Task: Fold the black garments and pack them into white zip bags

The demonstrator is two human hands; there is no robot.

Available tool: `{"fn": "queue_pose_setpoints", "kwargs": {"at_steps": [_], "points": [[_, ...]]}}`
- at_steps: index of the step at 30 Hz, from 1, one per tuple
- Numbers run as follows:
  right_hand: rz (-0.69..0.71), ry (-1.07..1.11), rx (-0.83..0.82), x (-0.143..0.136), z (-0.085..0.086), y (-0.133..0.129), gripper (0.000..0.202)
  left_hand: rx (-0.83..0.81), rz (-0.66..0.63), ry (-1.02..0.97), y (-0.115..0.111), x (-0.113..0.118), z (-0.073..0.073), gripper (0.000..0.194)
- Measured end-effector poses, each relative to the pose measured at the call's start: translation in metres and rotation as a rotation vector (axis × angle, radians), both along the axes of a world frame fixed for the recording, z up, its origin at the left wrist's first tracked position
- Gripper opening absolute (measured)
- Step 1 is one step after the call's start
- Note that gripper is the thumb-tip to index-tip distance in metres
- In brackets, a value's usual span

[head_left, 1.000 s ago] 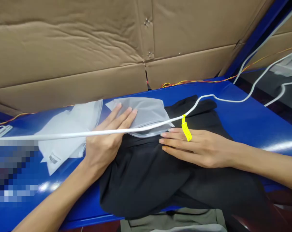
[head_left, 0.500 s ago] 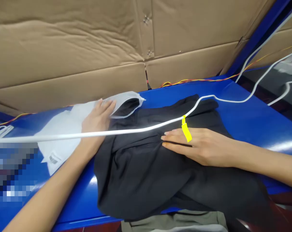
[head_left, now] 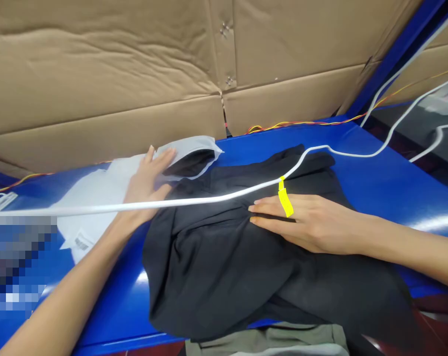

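A black garment (head_left: 224,267) lies rumpled across the blue table, its lower part hanging over the front edge. My right hand (head_left: 309,222) rests on it with fingers stretched out. On the left is a white plastic bag (head_left: 86,198) with a barcode label; its mouth gapes and shows black cloth inside. My left hand (head_left: 148,180) touches the bag near that mouth, fingers spread, thumb apart beside the garment's upper left edge. A white cable (head_left: 209,200) with a yellow tag (head_left: 285,201) passes in front of both hands.
Brown padded panels (head_left: 105,74) stand behind the blue table (head_left: 380,193). Red and yellow wires (head_left: 283,124) run along its back edge. Grey-green cloth (head_left: 268,338) shows at the bottom. A pixelated patch covers the left edge. More white cables hang at the right.
My left hand has shifted slightly left and its thumb has spread away from the fingers. The bag's mouth shows more black cloth. My right hand has barely moved.
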State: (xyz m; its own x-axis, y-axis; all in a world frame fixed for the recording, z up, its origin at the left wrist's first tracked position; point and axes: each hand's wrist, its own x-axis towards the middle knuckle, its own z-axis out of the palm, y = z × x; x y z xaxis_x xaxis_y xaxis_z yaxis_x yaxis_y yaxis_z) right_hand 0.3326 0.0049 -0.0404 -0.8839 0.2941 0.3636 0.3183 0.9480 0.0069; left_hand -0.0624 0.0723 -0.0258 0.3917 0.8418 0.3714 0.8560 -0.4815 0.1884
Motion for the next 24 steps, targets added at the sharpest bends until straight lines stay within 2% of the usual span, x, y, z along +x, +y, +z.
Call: {"fn": "queue_pose_setpoints", "kwargs": {"at_steps": [3,5,6,7,9,12,14,16,20,24], "points": [[-0.007,0.03,0.006,0.001,0.001,0.0,0.04,0.114,-0.046,-0.052,-0.02,0.021,0.016,0.052],[0.014,0.085,0.012,0.003,0.003,0.0,0.033,0.238,-0.168,-0.083,-0.037,0.04,0.028,0.036],[0.035,0.117,0.008,0.004,0.004,-0.001,0.027,0.247,-0.241,-0.073,-0.047,0.05,0.033,0.028],[0.064,0.147,-0.004,0.006,0.005,-0.002,0.021,0.221,-0.36,-0.071,-0.057,0.059,0.038,0.019],[0.125,0.182,-0.077,0.008,0.007,-0.004,0.02,0.001,-0.621,-0.074,-0.075,0.074,0.045,0.009],[0.194,0.144,-0.302,0.009,0.01,-0.009,0.044,-0.294,-0.798,-0.017,-0.095,0.089,0.045,0.036],[0.215,0.096,-0.436,0.008,0.011,-0.013,0.05,-0.402,-0.82,0.051,-0.1,0.092,0.041,0.046],[0.203,0.044,-0.483,0.007,0.013,-0.015,0.047,-0.463,-0.818,0.069,-0.1,0.089,0.037,0.048],[0.154,-0.06,-0.543,0.008,0.018,-0.016,0.027,-0.603,-0.832,-0.024,-0.094,0.081,0.038,0.031],[0.188,0.005,-0.701,0.01,0.02,-0.011,0.024,-0.743,-0.811,-0.166,-0.087,0.08,0.044,0.018]]}}
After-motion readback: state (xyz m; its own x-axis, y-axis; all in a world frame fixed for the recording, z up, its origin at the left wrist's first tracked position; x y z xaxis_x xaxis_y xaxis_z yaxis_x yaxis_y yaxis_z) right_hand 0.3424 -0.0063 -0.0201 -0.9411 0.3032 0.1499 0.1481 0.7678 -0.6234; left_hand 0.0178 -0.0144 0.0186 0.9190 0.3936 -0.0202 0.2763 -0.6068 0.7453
